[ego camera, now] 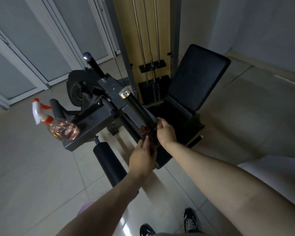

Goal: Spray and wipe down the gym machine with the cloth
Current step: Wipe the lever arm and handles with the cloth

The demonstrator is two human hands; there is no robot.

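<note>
Both left hand point(141, 156) and right hand point(166, 132) grip a dark-red crumpled cloth point(146, 133) round the centre black chrome-capped bar point(137, 108), likely to wipe all sides.

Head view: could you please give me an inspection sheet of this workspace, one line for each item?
surface: glossy tiled floor; grey machine frame stands on it.
job's things: cloth, dark, wrapped round the near end of the black bar; spray bottle with pink liquid stands upright on the frame.
clutter: nothing seen.
grips: left hand and right hand both hold the cloth at the bar.
cables: thin cable left of the weight stack.
surroundings: back pad; doors at left; grey wall at right.
</note>
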